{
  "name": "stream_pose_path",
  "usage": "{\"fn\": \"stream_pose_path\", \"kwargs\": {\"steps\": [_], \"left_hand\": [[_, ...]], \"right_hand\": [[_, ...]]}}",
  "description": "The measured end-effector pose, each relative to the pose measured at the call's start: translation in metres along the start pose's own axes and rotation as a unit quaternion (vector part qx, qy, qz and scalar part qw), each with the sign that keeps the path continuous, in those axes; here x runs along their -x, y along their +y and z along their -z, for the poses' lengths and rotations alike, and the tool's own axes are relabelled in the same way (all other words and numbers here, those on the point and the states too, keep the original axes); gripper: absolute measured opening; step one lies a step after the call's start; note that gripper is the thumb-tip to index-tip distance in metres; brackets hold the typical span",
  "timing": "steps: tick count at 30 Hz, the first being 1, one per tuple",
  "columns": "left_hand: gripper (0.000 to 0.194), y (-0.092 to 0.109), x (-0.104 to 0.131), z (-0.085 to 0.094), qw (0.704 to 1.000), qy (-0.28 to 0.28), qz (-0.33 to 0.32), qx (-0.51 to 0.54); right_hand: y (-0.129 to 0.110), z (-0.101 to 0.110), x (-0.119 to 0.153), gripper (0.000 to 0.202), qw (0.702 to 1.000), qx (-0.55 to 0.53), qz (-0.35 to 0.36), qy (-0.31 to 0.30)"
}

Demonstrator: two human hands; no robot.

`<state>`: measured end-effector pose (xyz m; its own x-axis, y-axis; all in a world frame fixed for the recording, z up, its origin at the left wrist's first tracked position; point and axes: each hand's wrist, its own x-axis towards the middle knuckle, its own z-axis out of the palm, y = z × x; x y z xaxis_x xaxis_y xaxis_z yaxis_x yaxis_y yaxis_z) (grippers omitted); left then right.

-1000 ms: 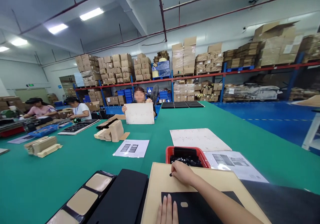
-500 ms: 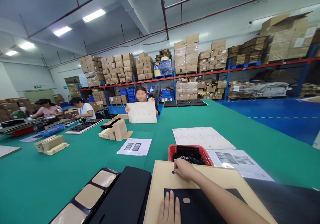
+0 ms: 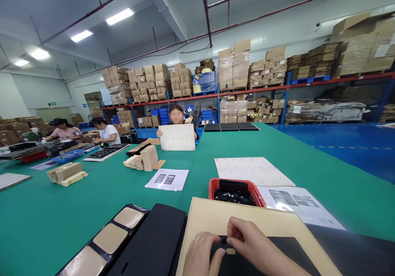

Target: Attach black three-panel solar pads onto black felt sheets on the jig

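My right hand [image 3: 249,239] is closed in a pinch on a small black piece [image 3: 224,240], mostly covered by the fingertips. Beneath it lies a black sheet [image 3: 286,249] with a small oval cutout [image 3: 230,251] showing tan. My left hand [image 3: 202,253] reaches in from the left. Its thumb and curled index finger are apart, close to the piece; whether they touch it is unclear. The sheet rests on a tan board [image 3: 200,212]. Behind the board's far edge stands a red basket [image 3: 259,195] of glossy black small parts [image 3: 236,196].
Left of the board are a black folded panel [image 3: 154,237] and a black strip with tan pads [image 3: 108,238]. Printed sheets [image 3: 168,179] and a white board [image 3: 251,170] lie on the green table [image 3: 123,191]. Opposite, a person holds another white board [image 3: 178,137].
My right hand has come from beside the basket down to the cutout, carrying the small black piece. My left hand has lifted from lying flat and curled towards it.
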<state>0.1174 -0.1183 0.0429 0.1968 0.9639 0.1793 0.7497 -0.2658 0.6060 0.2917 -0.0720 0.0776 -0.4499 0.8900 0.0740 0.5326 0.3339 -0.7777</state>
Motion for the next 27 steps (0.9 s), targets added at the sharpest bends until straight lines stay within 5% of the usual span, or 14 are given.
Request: {"fn": "stream_pose_path", "kwargs": {"steps": [8,16,27], "left_hand": [[0.014,0.026,-0.005,-0.021,0.997,-0.018,-0.045,0.058],[0.015,0.037,-0.004,-0.006,0.992,-0.053,-0.038,0.110],[0.016,0.035,0.002,0.001,0.992,-0.062,-0.005,0.105]], "right_hand": [[0.020,0.009,0.042,0.006,0.999,-0.036,0.000,0.032],[0.018,0.012,0.046,0.027,0.990,-0.135,-0.034,-0.032],[0.014,-0.001,0.047,0.044,0.981,-0.179,-0.056,-0.042]]}}
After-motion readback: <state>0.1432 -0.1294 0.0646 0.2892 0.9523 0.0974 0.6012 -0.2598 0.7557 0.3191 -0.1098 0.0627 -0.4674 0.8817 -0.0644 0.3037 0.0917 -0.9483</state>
